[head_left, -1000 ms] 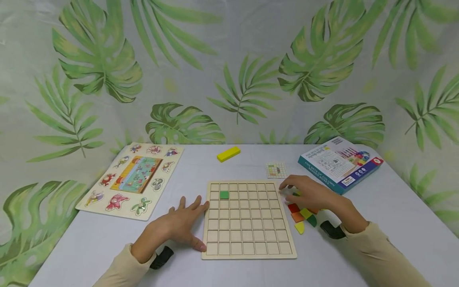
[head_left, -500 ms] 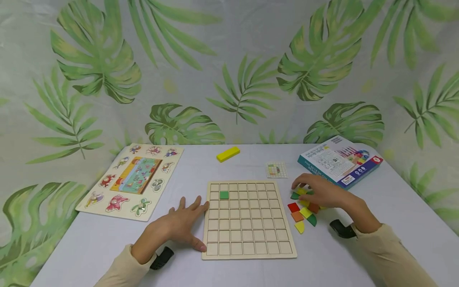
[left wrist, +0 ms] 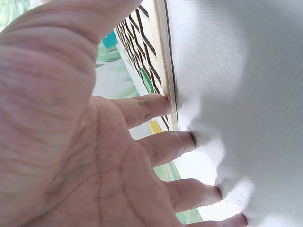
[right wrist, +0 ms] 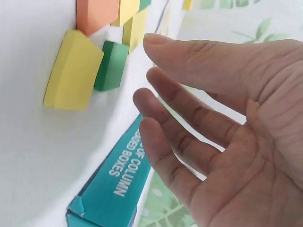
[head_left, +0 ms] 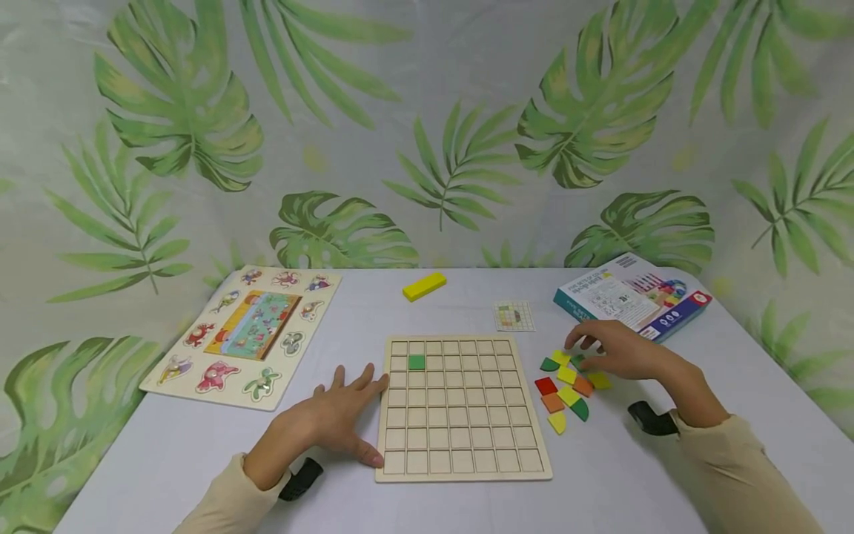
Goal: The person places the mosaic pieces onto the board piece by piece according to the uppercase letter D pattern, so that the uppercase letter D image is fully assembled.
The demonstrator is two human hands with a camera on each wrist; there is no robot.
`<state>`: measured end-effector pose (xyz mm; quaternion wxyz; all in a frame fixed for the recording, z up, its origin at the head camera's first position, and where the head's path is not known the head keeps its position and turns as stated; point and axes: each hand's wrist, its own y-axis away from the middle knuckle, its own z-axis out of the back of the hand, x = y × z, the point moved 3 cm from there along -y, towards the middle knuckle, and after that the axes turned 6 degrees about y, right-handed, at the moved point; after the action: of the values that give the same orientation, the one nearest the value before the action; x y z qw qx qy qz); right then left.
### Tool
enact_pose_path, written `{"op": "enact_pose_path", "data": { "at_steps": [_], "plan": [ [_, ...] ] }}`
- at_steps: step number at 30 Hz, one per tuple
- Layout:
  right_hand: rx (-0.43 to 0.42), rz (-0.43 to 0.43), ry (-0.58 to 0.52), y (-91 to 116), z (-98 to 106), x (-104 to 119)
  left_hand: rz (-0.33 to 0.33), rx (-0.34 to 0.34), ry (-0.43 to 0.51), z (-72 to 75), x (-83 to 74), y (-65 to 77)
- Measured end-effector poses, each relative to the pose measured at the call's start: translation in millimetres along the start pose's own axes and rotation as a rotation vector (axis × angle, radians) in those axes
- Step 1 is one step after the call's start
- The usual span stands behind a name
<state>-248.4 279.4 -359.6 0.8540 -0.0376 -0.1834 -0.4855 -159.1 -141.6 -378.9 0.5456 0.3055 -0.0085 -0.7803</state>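
A wooden grid board (head_left: 465,408) lies in the middle of the table, one green square tile (head_left: 416,363) in its upper left part. My left hand (head_left: 340,423) is spread flat along the board's left edge, with thumb and index finger touching it; in the left wrist view the other fingertips press on the tablecloth (left wrist: 246,94). My right hand (head_left: 620,352) hovers over the far right side of a group of coloured tiles (head_left: 567,374). In the right wrist view its fingers are loosely bent and hold nothing, near a green piece (right wrist: 111,66) and a yellow piece (right wrist: 73,73).
A small printed pattern card (head_left: 514,317) lies behind the board. The teal-sided box (head_left: 634,300) stands back right, close behind my right hand. A yellow block (head_left: 425,286) sits at the back, and a sea-animal puzzle board (head_left: 247,337) lies on the left.
My right hand has moved rightward from the board's right edge across the coloured tiles, uncovering more of them. The left hand and the board have stayed in place.
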Motion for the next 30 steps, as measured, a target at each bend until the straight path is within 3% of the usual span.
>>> {"op": "enact_pose_path", "data": {
  "at_steps": [11,30],
  "plan": [
    [0.081,-0.077,-0.029,3.1,-3.0,-6.8,-0.005,0.002,0.005,-0.6,-0.7,0.8],
    [0.091,-0.108,0.004,-3.0,-10.8,-10.1,-0.005,0.004,0.002,-0.2,0.5,1.5]
  ]
}}
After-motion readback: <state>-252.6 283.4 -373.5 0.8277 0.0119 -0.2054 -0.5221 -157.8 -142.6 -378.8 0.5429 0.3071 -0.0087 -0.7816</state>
